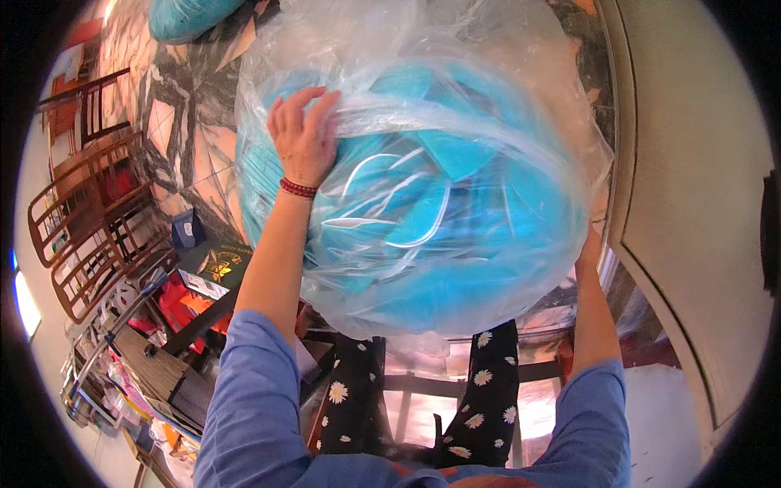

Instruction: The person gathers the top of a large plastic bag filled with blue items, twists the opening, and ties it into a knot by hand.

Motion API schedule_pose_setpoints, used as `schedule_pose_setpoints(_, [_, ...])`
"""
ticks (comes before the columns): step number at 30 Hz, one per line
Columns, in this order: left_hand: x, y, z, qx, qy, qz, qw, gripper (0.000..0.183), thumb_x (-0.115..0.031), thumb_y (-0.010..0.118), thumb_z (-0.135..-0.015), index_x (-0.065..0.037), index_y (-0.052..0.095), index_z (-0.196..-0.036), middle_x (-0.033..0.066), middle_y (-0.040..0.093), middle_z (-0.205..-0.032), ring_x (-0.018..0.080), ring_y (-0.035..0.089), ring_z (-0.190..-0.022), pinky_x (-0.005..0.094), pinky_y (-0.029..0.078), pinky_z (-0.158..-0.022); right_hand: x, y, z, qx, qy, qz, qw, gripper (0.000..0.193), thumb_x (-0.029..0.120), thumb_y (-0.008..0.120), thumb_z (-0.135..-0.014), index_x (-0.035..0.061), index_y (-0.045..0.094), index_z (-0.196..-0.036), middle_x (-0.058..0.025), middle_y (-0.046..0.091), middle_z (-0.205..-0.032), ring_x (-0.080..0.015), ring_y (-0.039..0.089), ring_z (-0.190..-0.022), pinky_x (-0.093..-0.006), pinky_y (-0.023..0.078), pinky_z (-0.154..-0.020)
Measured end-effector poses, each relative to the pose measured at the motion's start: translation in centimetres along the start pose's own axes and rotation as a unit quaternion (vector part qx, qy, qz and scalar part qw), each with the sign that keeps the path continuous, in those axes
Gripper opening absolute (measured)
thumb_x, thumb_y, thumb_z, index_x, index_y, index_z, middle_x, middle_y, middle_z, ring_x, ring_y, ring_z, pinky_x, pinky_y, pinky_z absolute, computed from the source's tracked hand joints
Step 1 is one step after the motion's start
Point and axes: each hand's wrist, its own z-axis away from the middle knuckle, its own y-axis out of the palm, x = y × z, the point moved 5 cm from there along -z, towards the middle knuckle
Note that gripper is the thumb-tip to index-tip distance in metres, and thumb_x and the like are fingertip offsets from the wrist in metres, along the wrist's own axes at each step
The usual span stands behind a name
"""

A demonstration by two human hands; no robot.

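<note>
A large clear plastic bag full of light blue pieces with white curved edging lies in front of me, above my knees. What kind of pieces they are, I cannot make out through the plastic. My left hand is at the bag's upper left, its fingers bent and gripping a gathered fold of plastic that runs across to the right. At the bag's right side is my right hand, low against the plastic. The bag and blur hide most of its fingers.
Another blue bundle rests at the far left on the patterned marble floor. Wooden chairs and a cluttered rack stand to my left, beside a dark green bag. A pale panel rises close on the right.
</note>
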Motion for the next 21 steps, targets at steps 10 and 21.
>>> schedule_pose_setpoints(10, [2.6,0.3,0.7,-0.071,-0.036,-0.134,0.988,0.030,-0.013,0.064,-0.079,-0.021,0.069,-0.108,0.0026,0.064,-0.099,0.0240,0.058,-0.094,0.0362,0.041,-0.083,-5.9,0.9,-8.3,-0.148,-0.038,0.104,0.983,0.035,0.021,0.054,-0.087,0.0006,0.062,-0.114,-0.0173,0.068,-0.100,-0.0327,0.063,-0.096,-0.0386,0.048,-0.083])
schedule_pose_setpoints(21, [0.0,-2.8,-1.1,0.168,-0.013,0.091,0.981,0.035,0.008,0.056,-0.076,-0.008,0.067,-0.104,0.0094,0.059,-0.084,0.0269,0.060,-0.073,0.0331,0.049,-0.064,-24.4,20.3,10.6,0.059,0.091,-0.059,0.992,0.037,0.029,0.053,-0.089,0.0011,0.060,-0.112,-0.0233,0.065,-0.107,-0.0426,0.061,-0.095,-0.0488,0.049,-0.078])
